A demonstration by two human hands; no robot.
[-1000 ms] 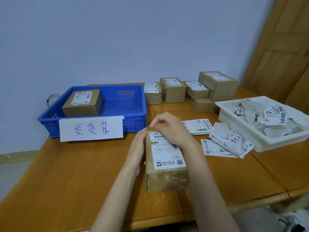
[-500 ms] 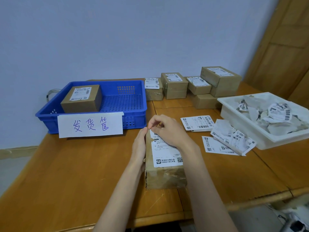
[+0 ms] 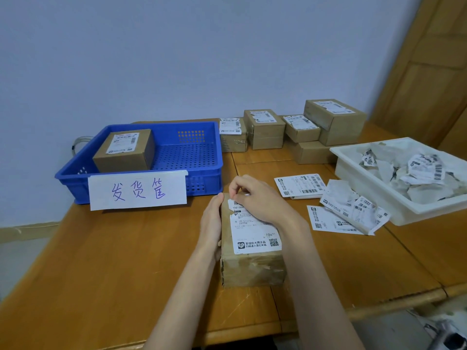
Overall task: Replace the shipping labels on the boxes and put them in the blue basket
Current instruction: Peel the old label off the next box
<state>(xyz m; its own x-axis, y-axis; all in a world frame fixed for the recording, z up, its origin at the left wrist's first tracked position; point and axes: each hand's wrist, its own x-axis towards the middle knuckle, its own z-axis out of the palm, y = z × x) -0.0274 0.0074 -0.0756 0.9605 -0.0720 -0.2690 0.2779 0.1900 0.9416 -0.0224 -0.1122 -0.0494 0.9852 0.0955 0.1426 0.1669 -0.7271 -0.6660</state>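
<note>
Label (image 3: 255, 233) far corner, under right fingers (image 3: 236, 188)

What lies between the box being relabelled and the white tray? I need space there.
Loose label sheets on the table, seen in the head view.

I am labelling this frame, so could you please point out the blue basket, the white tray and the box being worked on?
blue basket (image 3: 202, 174): head view, front rim.
white tray (image 3: 374, 188): head view, near wall.
box (image 3: 252, 270): head view, front face.
</note>
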